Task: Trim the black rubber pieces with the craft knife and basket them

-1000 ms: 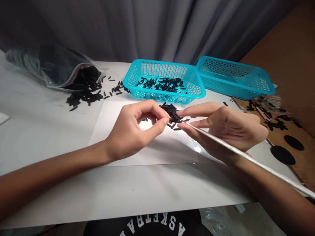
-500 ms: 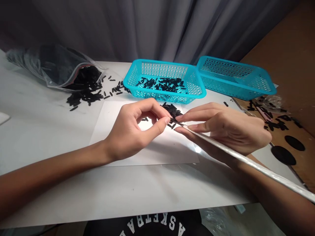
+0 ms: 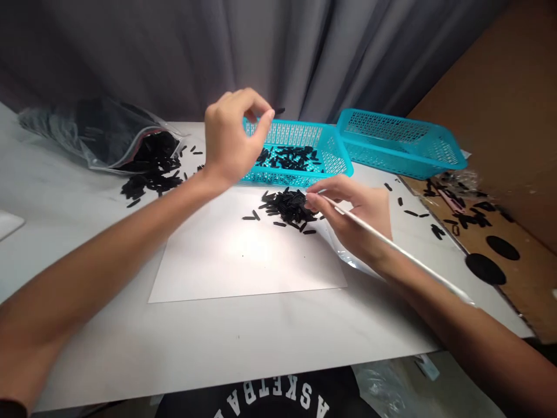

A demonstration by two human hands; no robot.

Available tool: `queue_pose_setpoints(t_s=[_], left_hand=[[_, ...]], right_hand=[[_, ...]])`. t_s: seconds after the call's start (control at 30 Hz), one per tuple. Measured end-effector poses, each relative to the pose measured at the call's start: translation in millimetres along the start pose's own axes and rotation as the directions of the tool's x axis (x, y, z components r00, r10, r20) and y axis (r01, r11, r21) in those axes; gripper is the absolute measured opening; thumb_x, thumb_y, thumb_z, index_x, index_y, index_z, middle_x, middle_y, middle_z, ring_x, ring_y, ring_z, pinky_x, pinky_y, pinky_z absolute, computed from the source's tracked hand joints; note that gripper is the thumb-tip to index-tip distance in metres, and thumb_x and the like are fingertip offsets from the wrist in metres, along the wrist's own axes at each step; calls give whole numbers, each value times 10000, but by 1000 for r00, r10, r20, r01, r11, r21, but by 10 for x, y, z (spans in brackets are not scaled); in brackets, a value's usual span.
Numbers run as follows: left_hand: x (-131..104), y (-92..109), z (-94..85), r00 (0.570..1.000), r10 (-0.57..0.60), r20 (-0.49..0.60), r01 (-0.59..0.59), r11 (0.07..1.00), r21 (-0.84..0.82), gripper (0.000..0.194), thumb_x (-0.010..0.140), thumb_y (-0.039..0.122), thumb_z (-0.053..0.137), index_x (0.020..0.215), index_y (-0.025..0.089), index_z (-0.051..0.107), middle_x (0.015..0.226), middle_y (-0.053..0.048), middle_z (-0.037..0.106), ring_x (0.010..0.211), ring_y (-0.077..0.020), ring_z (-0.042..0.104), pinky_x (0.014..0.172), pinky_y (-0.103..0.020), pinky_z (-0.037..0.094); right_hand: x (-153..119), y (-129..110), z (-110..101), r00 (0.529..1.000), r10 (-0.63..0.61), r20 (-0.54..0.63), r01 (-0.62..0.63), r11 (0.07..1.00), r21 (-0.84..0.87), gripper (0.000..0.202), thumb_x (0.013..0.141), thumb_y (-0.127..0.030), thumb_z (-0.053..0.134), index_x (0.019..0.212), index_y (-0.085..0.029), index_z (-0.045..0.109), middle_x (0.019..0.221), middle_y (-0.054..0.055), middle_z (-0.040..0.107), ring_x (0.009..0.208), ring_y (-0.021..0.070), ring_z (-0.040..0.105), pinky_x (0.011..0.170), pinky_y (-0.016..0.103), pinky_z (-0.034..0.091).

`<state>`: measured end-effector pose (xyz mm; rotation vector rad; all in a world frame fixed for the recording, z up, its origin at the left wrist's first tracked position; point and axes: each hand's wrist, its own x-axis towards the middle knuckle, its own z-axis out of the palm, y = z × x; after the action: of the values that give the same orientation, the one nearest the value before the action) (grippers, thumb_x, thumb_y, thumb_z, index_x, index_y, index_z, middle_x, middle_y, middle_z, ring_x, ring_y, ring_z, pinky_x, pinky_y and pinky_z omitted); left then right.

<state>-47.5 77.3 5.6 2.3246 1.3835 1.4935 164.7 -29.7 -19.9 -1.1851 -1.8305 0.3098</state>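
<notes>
Left hand [image 3: 232, 130] has its fingers pinched together on what looks like a little black piece [image 3: 281, 110], up near the back rim of the blue basket [image 3: 300, 134]. Right hand [image 3: 361, 216] has fingers closed on a white stick [image 3: 400, 249], just beside the black pile [image 3: 287, 206].

We counted two hands, a left hand [image 3: 235, 136] and a right hand [image 3: 363, 212]. We had one white stick [image 3: 409, 257] and, at the left fingertips, one black piece [image 3: 281, 110]. The remaining black pieces overlapped too much for us to number, though we made out one pile [image 3: 287, 206] on the paper [image 3: 248, 276], itself a single sheet. We found two blue baskets, one nearer [image 3: 296, 134] and one farther right [image 3: 391, 159], plus two black discs [image 3: 485, 268], one clear bag [image 3: 100, 130], one tabletop [image 3: 261, 337] and one curtain [image 3: 183, 69].
</notes>
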Motion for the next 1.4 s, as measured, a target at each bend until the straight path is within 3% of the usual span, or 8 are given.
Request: queue_pose_setpoints(t_s=[0.13,0.23,0.33,0.4,0.7,0.93,1.27,1.4], left_hand=[[127,-162,117,985,82,153,-96,992,87,238,851,88,601,1026,195,721,1028,-20,738,970,-209,605,947,-367,449],[-299,-67,13,895,337,291,-348,937,-13,132,871,180,590,931,181,708,919,-54,725,897,-227,614,859,-376,456],[-753,21,-105,794,363,488,-374,924,-80,102,877,243,619,856,182,698,842,-41,709,819,-211,606,764,-349,439],[-932,29,-118,772,347,533,-341,933,-113,112,898,243,612,913,186,707,905,-43,723,871,-214,623,803,-359,453],[-888,192,-168,900,113,420,-5,968,-250,73,840,177,656,815,191,724,780,-11,730,757,-160,629,717,-303,467],[-796,483,-362,925,-3,379,141,931,-336,60,830,161,703,793,185,744,747,10,730,698,-112,619,612,-240,430],[-816,596,-418,955,56,290,63,921,-385,60,822,164,786,873,182,760,793,7,747,746,-109,646,619,-241,449],[-809,618,-431,968,82,239,10,934,-358,56,813,153,791,841,188,758,774,12,754,744,-117,653,627,-253,460]], right_hand=[[-1,68,21,999,13,36,-11,998,-60,81,910,-252,711,888,-226,785,706,-11,771,618,153,722,616,283,510],[11,87,29,1000,-20,20,21,997,-78,98,908,-260,707,884,-234,798,746,2,790,659,170,737,644,289,521],[14,80,47,998,-54,17,55,995,-81,110,903,-252,698,875,-220,800,814,28,806,698,185,742,667,295,531],[9,60,57,998,-65,24,66,995,-74,105,895,-221,694,872,-199,794,831,40,807,720,187,743,694,293,541],[38,27,-21,950,-244,193,255,966,-33,110,926,-257,689,886,-199,773,841,53,805,705,174,742,681,278,553],[18,7,-63,912,-390,126,390,921,25,92,873,-142,730,922,-216,758,795,36,782,684,164,727,657,281,568],[14,-127,-111,938,-333,98,322,940,111,77,876,-149,744,912,-213,768,767,30,780,662,159,722,631,289,560],[-3,-141,-137,949,-311,48,307,948,80,153,956,-282,658,1020,-230,786,792,37,760,685,174,695,651,330,547]])
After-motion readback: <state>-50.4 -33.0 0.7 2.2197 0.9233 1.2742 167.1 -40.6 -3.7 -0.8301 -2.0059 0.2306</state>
